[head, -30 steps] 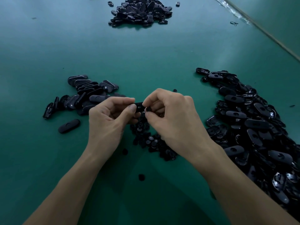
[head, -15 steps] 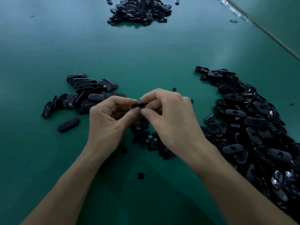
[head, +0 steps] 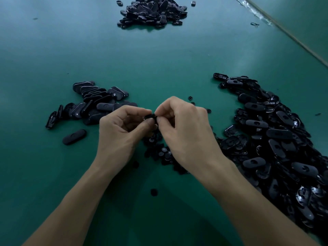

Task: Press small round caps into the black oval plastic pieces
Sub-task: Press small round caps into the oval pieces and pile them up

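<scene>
My left hand and my right hand meet above the middle of the green table, fingers curled. Between their fingertips they pinch one black oval piece, mostly hidden by the fingers. I cannot tell whether a cap sits in it. Under the hands lies a small heap of round caps. A big pile of black oval pieces spreads along the right. A smaller pile of oval pieces lies to the left, with one single oval piece in front of it.
A third pile of black pieces sits at the far end of the green table. Loose caps lie near my forearms and behind my right hand. The table's edge runs diagonally at the upper right.
Both hands closed in on the piece and drew together, so less of it shows now. They stayed over the same spot above the caps.
</scene>
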{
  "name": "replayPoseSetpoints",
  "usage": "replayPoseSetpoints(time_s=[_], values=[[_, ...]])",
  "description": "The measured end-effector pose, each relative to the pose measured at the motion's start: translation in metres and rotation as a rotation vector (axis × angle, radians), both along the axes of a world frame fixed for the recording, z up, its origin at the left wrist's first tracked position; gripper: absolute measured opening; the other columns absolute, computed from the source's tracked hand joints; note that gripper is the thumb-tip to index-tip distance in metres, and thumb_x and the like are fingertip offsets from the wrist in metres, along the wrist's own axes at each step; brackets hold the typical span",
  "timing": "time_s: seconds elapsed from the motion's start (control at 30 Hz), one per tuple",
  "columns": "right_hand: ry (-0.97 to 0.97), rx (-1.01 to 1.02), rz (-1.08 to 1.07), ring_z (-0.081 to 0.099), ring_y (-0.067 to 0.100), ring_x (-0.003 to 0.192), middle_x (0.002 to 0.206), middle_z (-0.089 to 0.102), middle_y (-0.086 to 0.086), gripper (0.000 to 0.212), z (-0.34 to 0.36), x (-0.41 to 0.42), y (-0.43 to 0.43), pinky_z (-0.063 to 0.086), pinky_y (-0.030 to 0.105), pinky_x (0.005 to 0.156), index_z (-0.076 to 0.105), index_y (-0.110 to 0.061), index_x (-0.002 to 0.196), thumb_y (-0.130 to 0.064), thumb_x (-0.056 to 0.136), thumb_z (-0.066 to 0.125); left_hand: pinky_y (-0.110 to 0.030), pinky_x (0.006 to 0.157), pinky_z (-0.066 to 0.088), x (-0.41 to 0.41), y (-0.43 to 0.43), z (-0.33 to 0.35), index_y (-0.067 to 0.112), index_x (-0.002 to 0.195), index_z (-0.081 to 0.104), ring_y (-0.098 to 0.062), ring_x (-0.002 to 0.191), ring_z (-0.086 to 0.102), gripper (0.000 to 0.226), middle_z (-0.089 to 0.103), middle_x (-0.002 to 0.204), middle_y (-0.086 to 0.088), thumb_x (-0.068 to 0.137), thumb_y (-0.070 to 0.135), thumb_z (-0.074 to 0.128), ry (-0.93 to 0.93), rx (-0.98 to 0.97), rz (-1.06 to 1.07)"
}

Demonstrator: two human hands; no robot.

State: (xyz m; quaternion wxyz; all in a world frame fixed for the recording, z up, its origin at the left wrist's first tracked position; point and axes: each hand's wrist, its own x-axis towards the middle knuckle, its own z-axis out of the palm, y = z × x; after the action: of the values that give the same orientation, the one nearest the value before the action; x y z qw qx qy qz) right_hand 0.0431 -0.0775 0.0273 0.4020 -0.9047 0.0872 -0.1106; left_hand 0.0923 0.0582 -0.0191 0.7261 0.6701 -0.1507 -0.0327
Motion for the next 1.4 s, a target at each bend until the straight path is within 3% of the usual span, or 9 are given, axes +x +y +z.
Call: replayPoseSetpoints(time_s=[0.1,0.27,0.37,0.57,0.77,0.87,1.1,1.2,1.4], values=[[0.003,0.001,0.013,0.061,0.0,0.066,0.08,0.067,-0.009,0.013,0.002,0.0,-0.001,0.05,0.014,0.064,0.07,-0.024,0.093,-0.013,0.094,0.063,-0.021,0.067,0.058,0.001,0.0,0.0,0.014,0.09,0.07,-0.011,0.067,0.071,0.016,0.076,0.08,0.001,0.081,0.001,0.074,-0.01,0.002,0.003],[0.004,0.012,0.05,0.062,-0.004,0.069,0.075,0.068,-0.008,0.016,0.006,0.002,-0.003,0.042,0.003,0.056,0.073,-0.02,0.094,-0.01,0.094,0.061,-0.02,0.067,0.057,-0.001,0.0,0.002,0.013,0.09,0.07,-0.01,0.067,0.071,0.013,0.076,0.079,0.002,0.079,0.008,0.074,-0.02,0.001,-0.001],[0.027,-0.006,0.048,0.062,0.0,0.067,0.076,0.068,-0.009,0.015,0.005,0.002,-0.003,0.049,0.011,0.062,0.07,-0.024,0.093,-0.013,0.095,0.061,-0.02,0.069,0.057,-0.001,0.0,0.003,0.015,0.089,0.07,-0.009,0.069,0.071,0.014,0.076,0.08,0.003,0.077,0.01,0.075,-0.022,0.011,-0.015],[0.042,-0.015,0.018,0.058,0.002,0.069,0.076,0.062,-0.01,0.014,0.004,0.0,-0.002,0.052,0.025,0.06,0.057,-0.028,0.087,-0.017,0.095,0.062,-0.017,0.074,0.055,-0.001,0.001,0.001,0.015,0.092,0.068,-0.005,0.076,0.07,0.026,0.075,0.084,0.006,0.082,-0.009,0.073,-0.075,0.094,-0.048],[0.054,-0.054,0.051,0.063,0.015,0.079,0.086,0.066,-0.003,0.015,0.008,-0.001,0.001,0.057,0.04,0.065,0.062,-0.03,0.092,-0.016,0.097,0.059,-0.018,0.07,0.055,0.001,0.002,0.002,0.022,0.092,0.067,-0.006,0.073,0.07,0.014,0.074,0.083,0.006,0.079,0.019,0.074,-0.085,0.081,-0.035],[0.058,-0.047,0.088,0.063,0.02,0.089,0.09,0.067,0.0,0.015,0.008,0.0,-0.001,0.057,0.042,0.072,0.065,-0.03,0.094,-0.017,0.096,0.059,-0.016,0.067,0.053,0.002,0.001,0.0,0.024,0.09,0.066,-0.004,0.07,0.067,0.015,0.073,0.081,0.009,0.081,0.018,0.077,-0.08,0.072,-0.029],[0.052,-0.088,0.13,0.062,0.009,0.094,0.101,0.067,-0.008,0.022,0.006,0.006,-0.011,0.053,0.029,0.087,0.071,-0.029,0.109,-0.017,0.091,0.067,-0.015,0.063,0.053,0.003,0.0,-0.003,0.019,0.091,0.065,-0.002,0.067,0.067,0.019,0.074,0.079,0.009,0.084,0.003,0.072,-0.047,0.037,-0.036],[0.056,0.059,0.151,0.067,-0.002,0.087,0.093,0.074,-0.01,0.021,0.004,0.008,-0.016,0.055,0.013,0.078,0.075,-0.023,0.107,-0.011,0.091,0.067,-0.014,0.065,0.053,0.003,0.0,-0.001,0.018,0.092,0.066,-0.002,0.071,0.068,0.015,0.075,0.081,0.008,0.079,0.013,0.072,-0.015,-0.015,-0.045],[0.035,0.126,0.164,0.068,-0.01,0.078,0.084,0.075,-0.014,0.016,0.002,0.009,-0.025,0.05,0.005,0.073,0.078,-0.019,0.098,-0.01,0.087,0.072,-0.016,0.069,0.056,0.003,0.0,-0.001,0.015,0.095,0.071,-0.004,0.071,0.071,0.02,0.077,0.082,0.005,0.075,0.014,0.074,0.042,-0.024,-0.053]])
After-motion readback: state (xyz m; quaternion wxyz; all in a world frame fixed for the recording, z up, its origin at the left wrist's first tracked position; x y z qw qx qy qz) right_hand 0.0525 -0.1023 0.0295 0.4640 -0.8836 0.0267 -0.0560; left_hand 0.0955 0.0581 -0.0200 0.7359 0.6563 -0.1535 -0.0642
